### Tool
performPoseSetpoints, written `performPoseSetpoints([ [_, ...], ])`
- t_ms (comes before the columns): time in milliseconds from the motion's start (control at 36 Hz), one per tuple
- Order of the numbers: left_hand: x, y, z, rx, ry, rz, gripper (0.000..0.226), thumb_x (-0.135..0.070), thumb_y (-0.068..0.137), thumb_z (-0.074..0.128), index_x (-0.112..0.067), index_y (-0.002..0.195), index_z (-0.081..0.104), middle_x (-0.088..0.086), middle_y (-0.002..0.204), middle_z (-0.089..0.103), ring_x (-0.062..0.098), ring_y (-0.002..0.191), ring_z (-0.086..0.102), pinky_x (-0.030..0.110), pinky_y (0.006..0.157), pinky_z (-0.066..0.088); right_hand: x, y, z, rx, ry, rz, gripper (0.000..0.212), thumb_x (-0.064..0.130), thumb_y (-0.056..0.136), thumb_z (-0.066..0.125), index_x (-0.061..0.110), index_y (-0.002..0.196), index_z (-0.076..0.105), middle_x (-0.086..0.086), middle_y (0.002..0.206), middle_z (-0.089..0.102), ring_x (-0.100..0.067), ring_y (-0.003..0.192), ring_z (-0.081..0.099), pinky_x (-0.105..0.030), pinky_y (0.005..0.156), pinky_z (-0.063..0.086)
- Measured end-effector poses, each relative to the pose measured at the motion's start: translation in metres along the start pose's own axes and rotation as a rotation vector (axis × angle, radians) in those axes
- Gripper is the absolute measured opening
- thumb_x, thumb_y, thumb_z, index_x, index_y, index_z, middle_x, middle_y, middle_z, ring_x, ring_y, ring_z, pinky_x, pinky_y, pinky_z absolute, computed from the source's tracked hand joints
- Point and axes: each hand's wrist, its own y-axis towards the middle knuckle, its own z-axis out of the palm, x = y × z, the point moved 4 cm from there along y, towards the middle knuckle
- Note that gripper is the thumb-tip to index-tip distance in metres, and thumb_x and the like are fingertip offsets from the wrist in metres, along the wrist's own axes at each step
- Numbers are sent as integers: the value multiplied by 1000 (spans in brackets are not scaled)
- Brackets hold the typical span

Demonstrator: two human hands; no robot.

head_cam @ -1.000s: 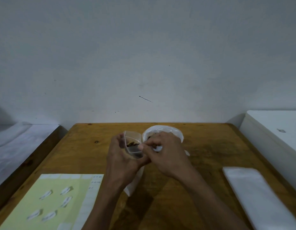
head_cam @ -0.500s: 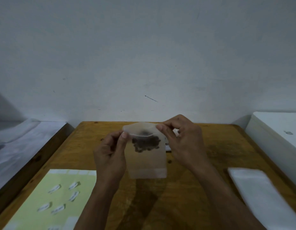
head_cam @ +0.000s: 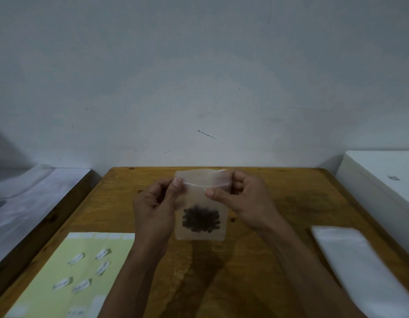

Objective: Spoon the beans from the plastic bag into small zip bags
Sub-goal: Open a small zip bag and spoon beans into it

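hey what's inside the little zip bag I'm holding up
A dark clump of beans sits low inside the small zip bag; above it looks empty. Left hand and right hand pinch its top, hiding those corners.

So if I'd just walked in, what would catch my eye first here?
Probably the small zip bag held up over the middle of the wooden table, a dark clump of beans sunk to its bottom. The left hand and right hand pinch its top corners. A pale green sheet lies at the near left.
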Motion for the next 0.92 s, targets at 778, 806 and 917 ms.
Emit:
performPoseSetpoints([
  [778,5,-15,-9,271,69,-192,28,-28,70,74,-9,91,74,11,85,75,25,80,71,42,71,55,-24,-21,38,25,151,272,16,25,81,79,15,94,77,-1,88,77,-18,87,72,-48,83,57],
  [806,5,-16,-10,278,69,-198,29,-28,70,74,-8,91,74,11,85,75,24,78,71,39,69,56,-24,-22,39,29,161,276,16,24,81,78,15,94,77,-2,88,77,-18,86,72,-47,83,57],
  [917,8,-14,-22,291,45,-269,35,-28,70,75,0,90,71,21,94,72,32,85,68,46,75,55,-29,-26,38,87,209,329,19,23,86,72,9,97,77,-4,90,78,-16,83,73,-36,75,59],
])
